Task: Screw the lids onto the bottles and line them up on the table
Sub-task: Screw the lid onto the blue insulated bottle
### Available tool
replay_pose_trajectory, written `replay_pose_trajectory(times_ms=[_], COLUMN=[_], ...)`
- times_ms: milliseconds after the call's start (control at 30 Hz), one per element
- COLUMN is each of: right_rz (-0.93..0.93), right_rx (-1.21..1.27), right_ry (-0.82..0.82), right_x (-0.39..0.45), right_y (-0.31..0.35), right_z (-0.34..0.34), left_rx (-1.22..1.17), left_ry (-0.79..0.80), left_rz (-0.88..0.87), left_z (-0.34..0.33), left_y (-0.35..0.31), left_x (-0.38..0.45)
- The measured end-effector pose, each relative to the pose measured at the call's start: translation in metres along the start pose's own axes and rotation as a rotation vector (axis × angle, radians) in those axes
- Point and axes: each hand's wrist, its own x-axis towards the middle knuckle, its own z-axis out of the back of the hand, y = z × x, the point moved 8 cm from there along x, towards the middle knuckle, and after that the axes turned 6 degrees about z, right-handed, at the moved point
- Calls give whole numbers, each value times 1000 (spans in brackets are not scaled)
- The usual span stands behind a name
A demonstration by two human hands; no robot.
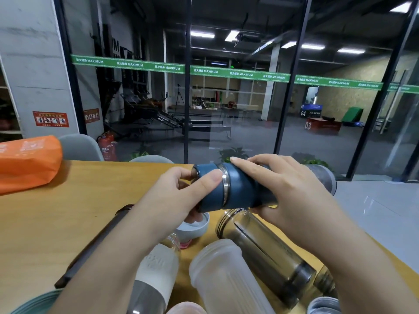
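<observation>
Steel shows as a bright ring between the blue bottle (247,189) and its blue lid (209,189), so the flask is probably rigid and fairly weighty, with a matte coat that ought to grip well; taking the body in one hand and the cap in the other looks right. It is held sideways in the air above the worktop (68,214). The left hand (181,191) wraps fingers and thumb round the lid. The right hand (288,189) clasps the body, fingers over the top. Below the blue bottle lie a clear glass bottle (265,252) without a cap, likely fragile and slick, a frosted plastic bottle (222,275), likely light, and a white-sleeved bottle (156,273). A white lid (195,227) rests under the left hand.
</observation>
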Motion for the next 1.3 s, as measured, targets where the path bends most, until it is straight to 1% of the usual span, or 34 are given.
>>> replay_pose_trajectory(times_ms=[100,233,300,433,533,633,733,800,900,1000,1067,1167,1300], right_rz=[-4,-34,-50,-63,-68,-60,-59,-57,-65,-63,-59,-54,-51], right_rx=[6,39,61,93,109,105,112,114,127,136,135,137,136], right_ry=[4,41,57,116,155,165,167,173,167,193,200,197,200], right_x=[0,-1,-2,-1,-3,-3,-3,-3,-3,-4,-4,-3,-3], right_y=[-3,-6,-7,-8,-10,-8,-7,-7,-9,-11,-11,-10,-11], right_z=[-2,-4,-4,0,1,2,3,4,7,6,5,6,5], left_rx=[45,182,193,89,-40,-116,-150,-180,-212,-128,-14,166,212], left_ry=[14,13,37,108,116,68,10,-3,-64,-135,-103,-4,37], left_rz=[-37,-117,-147,-199,-228,-281,-293,-271,-181,-90,-27,23,21], left_z=[1,4,0,-5,-5,-3,2,2,2,5,2,-10,-15], left_y=[-1,-3,-6,-13,-16,-21,-21,-22,-19,-14,-10,-7,-6], left_x=[0,2,-1,-2,-2,-3,-2,-2,-1,-2,-3,-7,-7])
